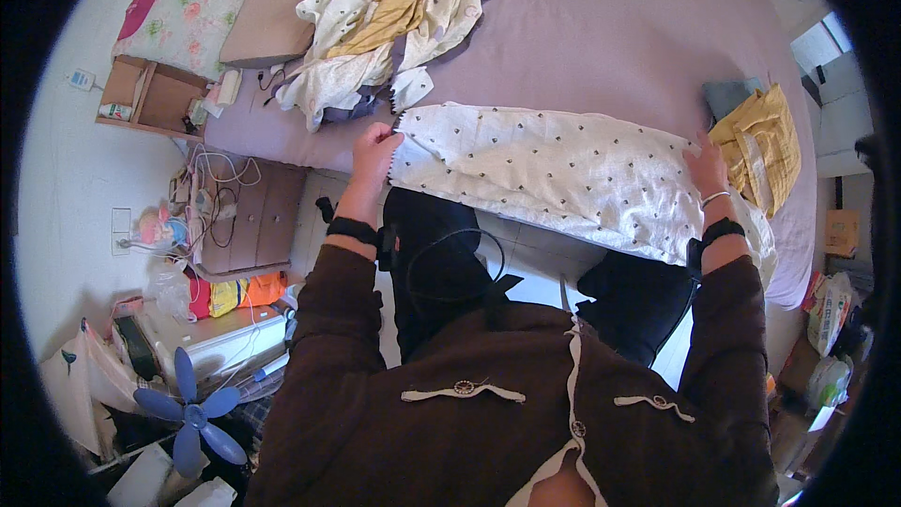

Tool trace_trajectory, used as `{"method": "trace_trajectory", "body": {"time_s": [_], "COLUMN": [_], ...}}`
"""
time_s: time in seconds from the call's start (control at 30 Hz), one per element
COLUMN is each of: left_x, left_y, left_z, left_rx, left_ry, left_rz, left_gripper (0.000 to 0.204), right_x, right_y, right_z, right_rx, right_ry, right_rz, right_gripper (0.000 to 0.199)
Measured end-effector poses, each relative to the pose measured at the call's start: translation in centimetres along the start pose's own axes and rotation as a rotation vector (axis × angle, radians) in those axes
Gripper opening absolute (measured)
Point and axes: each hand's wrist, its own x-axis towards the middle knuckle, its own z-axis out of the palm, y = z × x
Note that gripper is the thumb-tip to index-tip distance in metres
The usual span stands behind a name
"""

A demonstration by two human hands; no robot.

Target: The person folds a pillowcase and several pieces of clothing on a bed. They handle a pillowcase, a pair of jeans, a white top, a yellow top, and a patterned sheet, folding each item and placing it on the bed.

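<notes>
A long white dotted cloth (pixel 554 155) with dark scalloped trim at its left end is spread along the near edge of the bed. It looks like a garment piece, but its exact kind does not show. My left hand (pixel 375 152) pinches its left end at the trim. Toward the other end, my right hand (pixel 709 169) grips the cloth, its fingertips partly hidden in the fabric. Just beyond my right hand lies a bunched yellow cloth (pixel 762 150) with a pale strip. Whether it joins the white piece, I cannot tell.
A crumpled heap of white, yellow and grey clothing (pixel 399 28) lies on the mauve bed sheet (pixel 582 28). Left of the bed stand an open wooden drawer (pixel 174 99), a cabinet (pixel 267 216) with loose cables, and a blue fan (pixel 194 413). Bags (pixel 831 310) are at the right.
</notes>
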Motion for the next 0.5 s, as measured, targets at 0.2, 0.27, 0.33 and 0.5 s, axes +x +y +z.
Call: {"method": "trace_trajectory", "body": {"time_s": [0.2, 0.27, 0.33, 0.5], "left_x": [-2.6, -3.3, -3.7, -2.2], "left_y": [-0.6, -1.3, -1.7, -1.2], "left_z": [-3.1, -3.8, -4.3, -2.8], "left_rx": [-0.398, -0.080, -0.021, -0.073], "left_ry": [-0.027, 0.020, 0.006, -0.019], "left_rz": [-0.112, -0.297, -0.357, -0.250], "left_gripper": [0.012, 0.012, 0.016, 0.029], "right_x": [2.2, 2.4, 2.4, 2.0], "right_y": [2.2, 2.6, 2.6, 1.6], "right_z": [1.4, 2.0, 2.3, 2.0], "right_rx": [0.069, 0.029, 0.108, 0.198], "right_ry": [0.098, 0.132, 0.116, 0.152], "right_rz": [0.024, 0.093, 0.032, -0.043], "right_gripper": [0.034, 0.033, 0.032, 0.029]}}
